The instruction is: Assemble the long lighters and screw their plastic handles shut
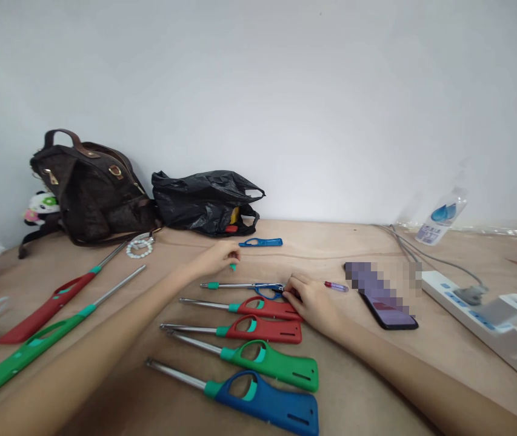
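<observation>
My left hand (pixel 216 258) is closed, with a small teal trigger piece (pixel 233 266) at its fingertips. My right hand (pixel 311 300) curls over the handle end of an opened blue lighter (pixel 262 289), a long-necked one with its metal rod and inner parts exposed; the fingers cover part of that handle. Beyond my left hand lies a loose blue handle half (pixel 270 242). Nearer to me are whole lighters in a row: two red ones (pixel 267 331), a green one (pixel 280 364) and a blue one (pixel 280 399). A small screwdriver (pixel 336 286) lies right of my right hand.
A longer red lighter (pixel 51 312) and a longer green one (pixel 26 354) lie at left, near a bead bracelet (pixel 140 247). Against the wall sit a dark backpack (pixel 97 194) and a black plastic bag (pixel 199 203). At right are a phone (pixel 385 300), a power strip (pixel 467 324) and a clear bottle (pixel 442 218).
</observation>
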A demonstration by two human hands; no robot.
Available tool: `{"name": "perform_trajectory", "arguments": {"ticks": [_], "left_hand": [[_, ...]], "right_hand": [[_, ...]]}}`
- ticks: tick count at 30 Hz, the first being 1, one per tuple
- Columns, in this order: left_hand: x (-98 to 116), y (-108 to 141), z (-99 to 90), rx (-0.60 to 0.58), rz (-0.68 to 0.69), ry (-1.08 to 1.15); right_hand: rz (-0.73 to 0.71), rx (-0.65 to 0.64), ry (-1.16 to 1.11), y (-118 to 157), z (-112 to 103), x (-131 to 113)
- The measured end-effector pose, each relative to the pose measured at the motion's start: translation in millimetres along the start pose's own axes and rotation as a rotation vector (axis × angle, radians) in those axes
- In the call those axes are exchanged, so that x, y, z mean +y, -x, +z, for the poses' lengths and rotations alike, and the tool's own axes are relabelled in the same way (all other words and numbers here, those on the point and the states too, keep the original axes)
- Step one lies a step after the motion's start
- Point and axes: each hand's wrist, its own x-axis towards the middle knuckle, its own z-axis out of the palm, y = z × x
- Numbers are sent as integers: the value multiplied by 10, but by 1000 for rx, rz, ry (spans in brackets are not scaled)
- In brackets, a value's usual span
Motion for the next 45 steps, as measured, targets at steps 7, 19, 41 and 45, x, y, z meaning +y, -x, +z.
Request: {"name": "perform_trajectory", "arguments": {"ticks": [7,19,41,45], "left_hand": [[371,20,176,82,-44,207],[804,169,419,89,-17,343],[849,228,518,129,-148,576],[825,233,551,86,-177,704]], "right_hand": [[5,8,28,-5,1,2],[21,36,11,4,68,65],[22,42,-3,-2,61,66],[15,38,2,-2,71,81]]}}
